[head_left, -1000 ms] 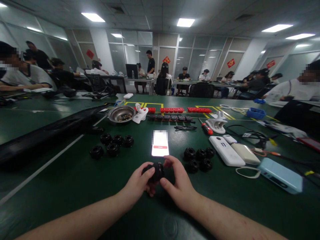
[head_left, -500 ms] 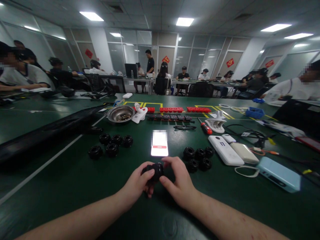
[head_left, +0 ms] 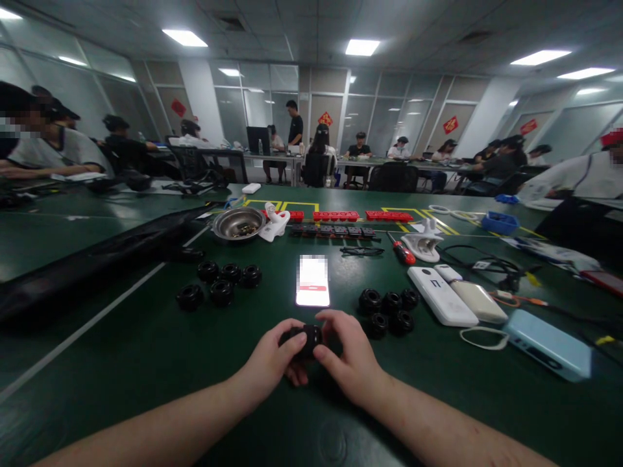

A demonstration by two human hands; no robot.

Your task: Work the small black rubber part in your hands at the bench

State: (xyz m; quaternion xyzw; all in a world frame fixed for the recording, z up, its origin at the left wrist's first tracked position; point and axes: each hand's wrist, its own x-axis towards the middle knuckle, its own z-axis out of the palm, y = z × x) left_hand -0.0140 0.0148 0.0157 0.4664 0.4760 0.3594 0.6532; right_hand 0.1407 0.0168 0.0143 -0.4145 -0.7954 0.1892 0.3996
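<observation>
Both my hands meet over the green table near its front edge, gripping one small black wheel-like part point(head_left: 305, 338). My left hand point(head_left: 272, 360) wraps it from the left with thumb and fingers closed on it. My right hand point(head_left: 349, 360) clasps it from the right, fingers curled over its top. Just beyond lies a lit phone point(head_left: 312, 289), face up. Several similar black wheels point(head_left: 220, 283) sit in a group to the left, and another group of black wheels point(head_left: 388, 309) lies to the right.
A metal bowl point(head_left: 238, 224), white brackets, red and black part strips point(head_left: 335, 216) and a red screwdriver point(head_left: 402, 250) lie further back. Power banks point(head_left: 442, 296), a light blue box point(head_left: 547, 342) and cables are on the right. A long black bag point(head_left: 92, 258) lies left. People sit at surrounding tables.
My hands have closed in tighter on the black part and lowered it slightly toward the table. The view shifted a little.
</observation>
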